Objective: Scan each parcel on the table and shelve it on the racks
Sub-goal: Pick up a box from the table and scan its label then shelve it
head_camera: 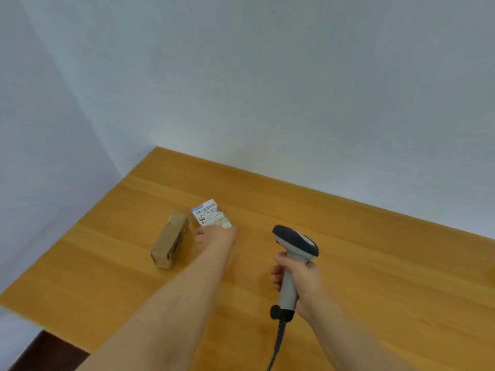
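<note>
My left hand (214, 236) meets the near edge of the parcel (215, 219), gripping or only touching I cannot tell; a box (170, 239) lies at its 9 o'clock. My right hand (297, 282), at 3 o'clock, clasps the scanner (294, 241). I'd keep the label (206, 211) uncovered and flat, then aim squarely.

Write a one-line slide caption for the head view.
Left hand touching a labelled parcel beside a brown box on the wooden table, right hand gripping a corded barcode scanner.

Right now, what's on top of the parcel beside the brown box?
A white barcode label faces up on the parcel. The left hand covers its near edge, hiding that part.
</note>
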The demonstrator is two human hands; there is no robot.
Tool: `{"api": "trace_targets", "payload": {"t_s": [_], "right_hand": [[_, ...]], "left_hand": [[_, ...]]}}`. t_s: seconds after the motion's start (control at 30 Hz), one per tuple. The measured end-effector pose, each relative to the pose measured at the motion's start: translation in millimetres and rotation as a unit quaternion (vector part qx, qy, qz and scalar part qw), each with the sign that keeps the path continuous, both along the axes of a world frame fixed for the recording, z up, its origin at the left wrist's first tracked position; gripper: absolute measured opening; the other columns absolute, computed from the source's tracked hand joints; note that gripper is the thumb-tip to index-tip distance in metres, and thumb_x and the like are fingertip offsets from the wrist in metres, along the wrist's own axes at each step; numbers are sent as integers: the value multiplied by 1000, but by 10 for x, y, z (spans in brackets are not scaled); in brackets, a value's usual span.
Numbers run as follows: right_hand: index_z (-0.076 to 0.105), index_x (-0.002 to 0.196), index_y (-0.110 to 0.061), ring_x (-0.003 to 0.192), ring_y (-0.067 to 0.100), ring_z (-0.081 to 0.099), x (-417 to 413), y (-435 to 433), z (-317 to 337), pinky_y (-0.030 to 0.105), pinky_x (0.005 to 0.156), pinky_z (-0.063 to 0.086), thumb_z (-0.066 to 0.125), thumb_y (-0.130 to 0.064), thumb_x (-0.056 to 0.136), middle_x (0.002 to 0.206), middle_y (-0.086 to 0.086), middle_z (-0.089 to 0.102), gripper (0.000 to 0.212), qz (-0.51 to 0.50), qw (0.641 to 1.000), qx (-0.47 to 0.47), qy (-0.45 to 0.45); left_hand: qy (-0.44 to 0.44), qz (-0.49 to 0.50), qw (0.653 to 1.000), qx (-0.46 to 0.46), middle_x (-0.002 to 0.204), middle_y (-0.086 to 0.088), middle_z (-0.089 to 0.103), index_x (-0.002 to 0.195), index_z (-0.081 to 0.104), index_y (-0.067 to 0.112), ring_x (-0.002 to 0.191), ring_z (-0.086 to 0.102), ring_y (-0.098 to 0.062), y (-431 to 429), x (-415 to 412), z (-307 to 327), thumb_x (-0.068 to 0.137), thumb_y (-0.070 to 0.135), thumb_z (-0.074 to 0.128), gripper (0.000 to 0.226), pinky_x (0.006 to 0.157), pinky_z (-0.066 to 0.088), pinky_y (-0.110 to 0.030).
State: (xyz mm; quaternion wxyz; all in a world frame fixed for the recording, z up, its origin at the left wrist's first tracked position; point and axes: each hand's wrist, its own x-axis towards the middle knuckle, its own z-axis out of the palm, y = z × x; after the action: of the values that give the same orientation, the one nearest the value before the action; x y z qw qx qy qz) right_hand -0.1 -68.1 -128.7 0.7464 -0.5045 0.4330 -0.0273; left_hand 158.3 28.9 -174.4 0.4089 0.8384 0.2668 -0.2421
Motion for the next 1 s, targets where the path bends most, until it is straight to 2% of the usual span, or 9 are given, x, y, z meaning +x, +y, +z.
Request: {"api": "trace_targets", "payload": {"t_s": [0.1, 0.3, 0.37, 0.43, 0.5, 0.57, 0.7, 0.8, 1.0], "right_hand": [[62, 86, 1, 47, 22, 56, 260, -73, -112, 30, 47, 48, 67, -4, 87, 61, 14, 62, 7, 5, 1000, -6, 18], [62, 86, 0, 48, 22, 56, 460, -132, -252, 30, 48, 49, 67, -3, 87, 62, 14, 62, 6, 5, 999, 7, 51], [62, 86, 0, 49, 22, 56, 443, -151, -261, 30, 48, 49, 67, -3, 87, 62, 13, 63, 6, 1, 998, 9, 58], [62, 86, -1, 50, 22, 57, 414, -167, -255, 30, 49, 49, 67, -3, 87, 63, 13, 63, 5, -5, 998, 12, 61], [62, 87, 0, 52, 23, 58, 383, -170, -223, 31, 51, 50, 66, -3, 87, 65, 14, 64, 5, -11, 998, 18, 56], [62, 89, -1, 56, 23, 61, 351, -156, -175, 31, 52, 50, 67, -4, 87, 70, 15, 66, 7, -19, 999, 18, 45], [63, 91, -6, 70, 21, 64, 191, -114, -28, 29, 50, 51, 72, -12, 85, 85, 11, 67, 12, -43, 999, 22, 4], [63, 94, -6, 71, 20, 63, -27, -67, 103, 30, 54, 53, 76, -15, 82, 85, 10, 66, 20, -35, 998, 37, -34], [62, 96, -9, 68, 19, 66, -593, 149, 314, 29, 53, 50, 85, -18, 71, 83, 6, 71, 35, 55, 995, 27, -77]], "left_hand": [[29, 9, 999, 41, 147, -20, 21, 148, -6, -5, 132, 29, -32, -184, 357, -81, 73, 51, 76, 124, 106, 30, -35], [26, 56, 997, 47, 151, -19, 15, 150, -12, 1, 136, 24, -33, -304, 628, -312, 74, 33, 80, 123, 111, 22, -40], [36, 85, 996, -10, 148, -19, 23, 150, -5, 2, 132, 31, -35, -314, 646, -362, 66, 38, 79, 124, 109, 29, -42], [72, 136, 979, -132, 134, -16, 44, 144, 18, 7, 114, 50, -33, -317, 600, -279, 48, 45, 77, 120, 96, 45, -44], [96, 148, 948, -265, 101, -9, 62, 122, 42, 11, 84, 60, -23, -328, 461, -114, 57, 41, 75, 79, 71, 53, -36], [146, 109, 925, -333, 80, -6, 61, 106, 54, 13, 68, 57, -21, -305, 288, 38, 73, 35, 69, 42, 60, 50, -31], [219, 55, 900, -373, 74, -6, 60, 90, 60, 12, 69, 56, -22, -123, -163, 344, 73, 39, 70, 33, 68, 47, -30], [223, 61, 906, -355, 73, -7, 61, 83, 59, 8, 70, 55, -22, 79, -588, 551, 73, 42, 73, 38, 69, 44, -30], [182, 33, 935, -302, 84, -7, 65, 95, 59, 9, 75, 56, -23, 361, -1527, 854, 65, 56, 81, 59, 63, 39, -34]]}}
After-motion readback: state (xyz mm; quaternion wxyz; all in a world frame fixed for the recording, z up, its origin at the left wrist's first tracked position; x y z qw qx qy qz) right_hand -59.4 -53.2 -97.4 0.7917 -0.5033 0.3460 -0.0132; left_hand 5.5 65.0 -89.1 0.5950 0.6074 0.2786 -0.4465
